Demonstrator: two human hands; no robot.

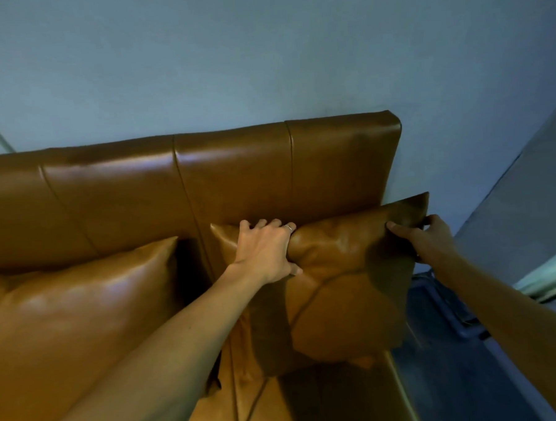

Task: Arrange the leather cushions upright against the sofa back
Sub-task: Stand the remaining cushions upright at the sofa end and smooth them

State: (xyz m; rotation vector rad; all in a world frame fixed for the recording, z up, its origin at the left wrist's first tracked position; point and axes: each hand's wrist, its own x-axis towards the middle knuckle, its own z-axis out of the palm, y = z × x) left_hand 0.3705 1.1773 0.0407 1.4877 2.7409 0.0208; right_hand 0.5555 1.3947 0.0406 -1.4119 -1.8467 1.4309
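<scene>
A tan leather cushion (342, 290) stands upright at the right end of the sofa, leaning on the sofa back (236, 180). My left hand (266, 251) grips its top edge near the left corner, fingers curled over the far side. My right hand (426, 236) pinches the cushion's top right corner, which sticks out past the sofa's end. A second tan leather cushion (82, 304) stands to the left against the sofa back, untouched, with a dark gap between the two.
The sofa seat (261, 410) shows below the held cushion. A grey wall (262, 50) rises behind the sofa. To the right of the sofa's end lie dark floor (456, 378) and a dark flat object (445, 301).
</scene>
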